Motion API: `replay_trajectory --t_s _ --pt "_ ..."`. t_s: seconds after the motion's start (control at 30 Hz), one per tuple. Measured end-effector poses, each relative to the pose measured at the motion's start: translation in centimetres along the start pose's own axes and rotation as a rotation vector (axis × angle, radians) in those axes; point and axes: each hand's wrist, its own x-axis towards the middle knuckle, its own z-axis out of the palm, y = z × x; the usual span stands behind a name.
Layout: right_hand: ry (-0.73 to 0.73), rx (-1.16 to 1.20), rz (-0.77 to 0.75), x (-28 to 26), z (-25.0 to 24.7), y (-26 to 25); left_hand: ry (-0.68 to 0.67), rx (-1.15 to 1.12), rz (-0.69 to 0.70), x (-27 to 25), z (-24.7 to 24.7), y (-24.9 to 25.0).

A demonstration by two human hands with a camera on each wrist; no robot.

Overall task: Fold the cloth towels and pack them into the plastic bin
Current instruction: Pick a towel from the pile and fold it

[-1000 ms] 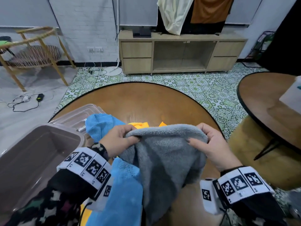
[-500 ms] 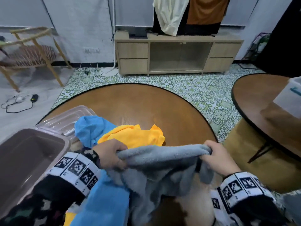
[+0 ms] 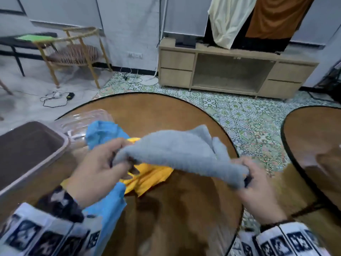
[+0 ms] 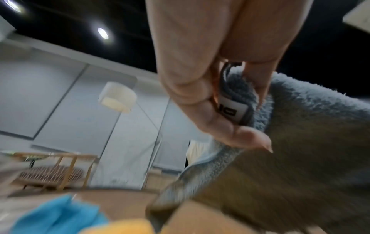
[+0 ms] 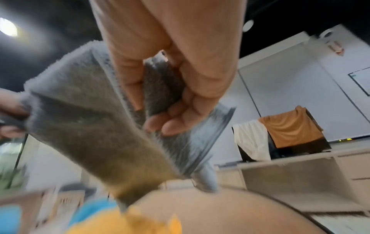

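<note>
A fluffy grey towel (image 3: 177,152) (image 4: 312,142) (image 5: 84,120) stretches in the air between both hands above the round wooden table (image 3: 166,117). My left hand (image 3: 103,167) (image 4: 220,95) pinches its left corner, where a white label shows. My right hand (image 3: 252,180) (image 5: 166,95) grips the right corner in curled fingers. Under the grey towel lie an orange towel (image 3: 147,178) and a blue towel (image 3: 103,132), the blue one running toward me along my left sleeve. The brown plastic bin (image 3: 60,145) stands open at the table's left, nothing visible inside.
A clear plastic lid (image 3: 83,121) lies behind the bin. A second round table (image 3: 313,137) stands close on the right. Across the patterned tile floor are a low wooden cabinet (image 3: 234,71) and a wooden chair (image 3: 73,52).
Both hands have raised the grey towel and swung it away from me, spreading it out flat over the table. The orange towel below it has come into view.
</note>
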Motion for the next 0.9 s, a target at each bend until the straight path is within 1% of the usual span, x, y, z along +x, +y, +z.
replay_trajectory --t_s 0.03,0.07,0.1,0.13,0.17,0.2,0.23,0.27,0.3,0.33,0.37,0.4,0.43,0.47,0.5,0.53,0.57,0.6,0.63,0.67,0.7,0.73,0.77,0.83,0.9 --pt "-0.113 -0.015 0.045 -1.8 0.1 1.9 -0.096 0.067 -0.096 -1.9 1.0 -1.6" --pt "-0.249 -0.045 0.134 -3.4 0.4 3.7 -0.185 0.156 -0.187 -3.7 2.0 -3.2" --pt "-0.351 -0.120 0.191 -4.7 0.5 5.0 -0.302 0.237 -0.237 -5.4 3.0 -4.9" --pt "-0.486 -0.173 0.252 -6.2 0.6 6.6 -0.401 0.298 -0.283 -6.8 3.8 -6.1" --pt "-0.577 -0.299 0.306 -8.4 0.5 11.0 -0.454 0.335 -0.342 -7.7 4.4 -6.8" --pt "-0.683 -0.356 0.425 -10.8 -0.6 16.8 -0.454 0.379 -0.347 -8.5 5.0 -7.4" --pt "-0.774 -0.431 0.450 -13.0 -1.7 20.7 -0.494 0.489 -0.306 -9.0 5.5 -8.1" --pt "-0.818 -0.441 0.418 -14.2 -2.0 22.3 -0.544 0.510 -0.378 -9.2 6.0 -8.4" --pt "-0.891 -0.416 0.400 -14.3 -2.2 22.2 -0.621 0.498 -0.418 -9.6 5.9 -8.7" --pt "-0.959 -0.370 0.500 -13.5 -1.4 20.3 -0.637 0.513 -0.450 -9.7 5.6 -9.0" --pt "-0.960 -0.347 0.539 -11.8 -0.6 17.3 -0.596 0.550 -0.486 -9.5 5.3 -9.2" --pt "-0.895 -0.329 0.543 -9.2 0.1 13.0 -0.533 0.562 -0.517 -9.4 5.2 -9.6" --pt "-0.830 -0.289 0.498 -7.3 0.1 10.1 -0.462 0.585 -0.541 -9.2 5.1 -10.4" --pt "-0.810 -0.271 0.473 -6.0 0.1 8.9 -0.399 0.628 -0.551 -8.9 5.1 -11.1" --pt "-0.759 -0.256 0.436 -5.0 0.4 9.1 -0.268 0.653 -0.507 -8.4 5.2 -11.0" --pt "-0.705 -0.241 0.431 -3.9 0.4 8.7 -0.114 0.631 -0.464 -7.7 5.7 -11.0" --pt "-0.617 -0.241 0.371 -2.8 0.7 8.8 0.050 0.586 -0.424 -6.9 6.1 -10.9" --pt "-0.480 -0.224 0.347 -1.9 1.2 9.1 0.185 0.525 -0.397 -5.9 6.5 -10.4" --pt "-0.326 -0.143 0.331 -0.7 1.7 9.1 0.288 0.456 -0.354 -5.2 6.8 -10.1" --pt "-0.222 -0.046 0.348 0.2 2.3 8.6 0.337 0.401 -0.327 -4.6 7.1 -9.9" --pt "-0.165 0.021 0.327 0.6 2.8 8.8 0.356 0.373 -0.304 -4.3 7.4 -9.8" --pt "-0.152 -0.015 0.340 0.8 3.4 8.8 0.333 0.356 -0.282 -4.5 7.8 -10.0" --pt "-0.159 -0.116 0.381 0.6 3.9 9.0 0.279 0.355 -0.264 -5.1 8.3 -10.2" --pt "-0.195 -0.342 0.484 -0.7 4.3 10.1 0.081 0.420 -0.303 -6.8 9.5 -11.4" --pt "-0.224 -0.458 0.668 -2.7 4.5 11.4 -0.139 0.543 -0.440 -8.8 10.6 -12.8"
